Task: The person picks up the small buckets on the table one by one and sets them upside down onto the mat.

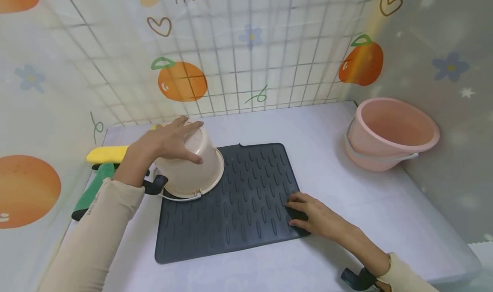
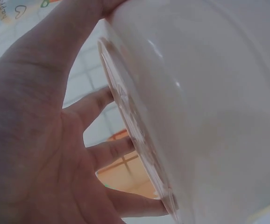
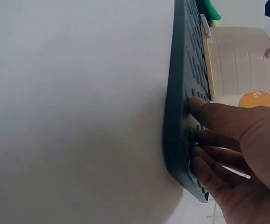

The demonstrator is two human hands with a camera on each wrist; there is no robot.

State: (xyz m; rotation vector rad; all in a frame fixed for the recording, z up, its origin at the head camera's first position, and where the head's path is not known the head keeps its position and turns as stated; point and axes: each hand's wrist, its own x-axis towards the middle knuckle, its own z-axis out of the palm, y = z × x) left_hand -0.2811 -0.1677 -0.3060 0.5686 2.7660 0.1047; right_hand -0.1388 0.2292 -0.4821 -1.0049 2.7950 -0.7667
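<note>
Done: beige bucket [image 1: 191,173] inverted on mat [image 1: 239,210], left hand [image 1: 170,140] gripping it. Right hand [image 1: 318,215] touches mat, pinch unclear. Pink bucket [image 1: 370,139] untouched.

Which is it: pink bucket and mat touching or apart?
Apart. The head view shows a wide stretch of tabletop between pink bucket and mat.

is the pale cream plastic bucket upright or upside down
The pale cream plastic bucket is upside down: mouth down on the dark grey, ridged rectangular mat, base up under the left hand.
</note>
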